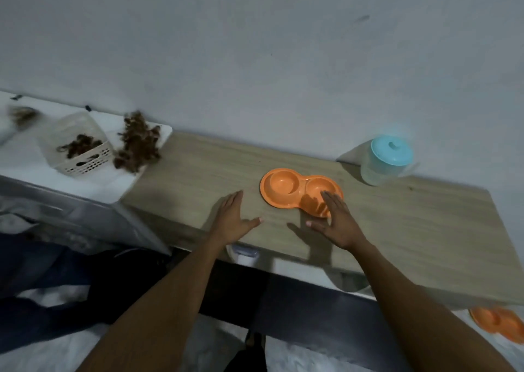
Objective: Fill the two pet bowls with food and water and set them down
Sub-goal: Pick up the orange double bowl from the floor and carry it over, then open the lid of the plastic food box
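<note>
Count: 1 left hand, 1 right hand, 2 orange double bowls (table bowl with 2 wells, lower bowl partly out of frame), 1 lidded jug, 1 basket, 3 brown clumps, 1 table.

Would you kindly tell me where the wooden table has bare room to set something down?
Bare tabletop lies left of the orange double bowl, up to the white top, and more widely right of it, before the pitcher. Crowded: the front edge under the left hand and right hand, and the white top's basket and brown clumps.
</note>
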